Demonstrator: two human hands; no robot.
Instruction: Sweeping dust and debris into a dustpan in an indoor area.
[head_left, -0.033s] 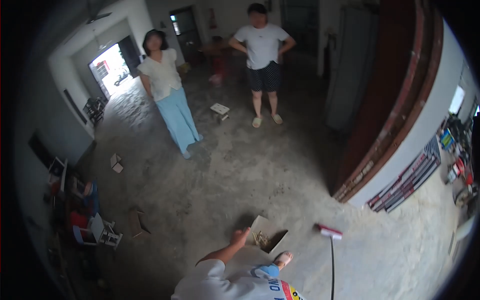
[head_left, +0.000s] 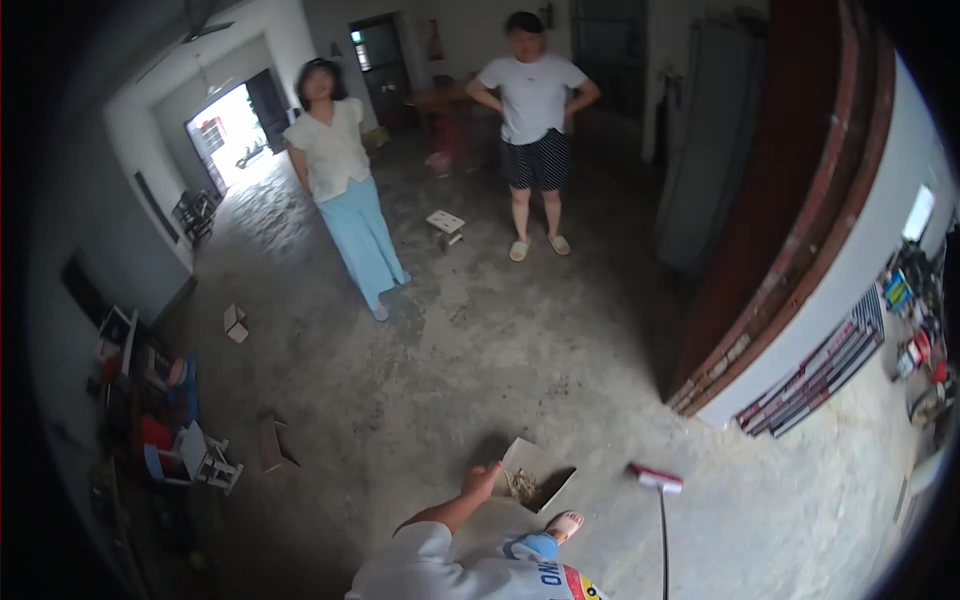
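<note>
Over on the left there's a pile of small chairs (head_left: 190,455) and clutter by the wall, plus a little box (head_left: 236,322) and a flat piece of cardboard (head_left: 272,443) lying on the concrete floor (head_left: 420,400). Moving in, the left hand (head_left: 483,481) is stretched down toward the dustpan (head_left: 537,474), which sits on the floor just right of it with a bit of debris (head_left: 520,486) inside. Looks like the gathering-up part of sweeping to me; the next move probably calls for a firm hold on the pan's near edge. The fingers look loosely curled and just beside the pan's rim, can't tell if they're touching it. Right hand isn't in view. Further right, the broom (head_left: 657,480) lies near the pan, head red. Two people stand well apart at the back, just watching
</note>
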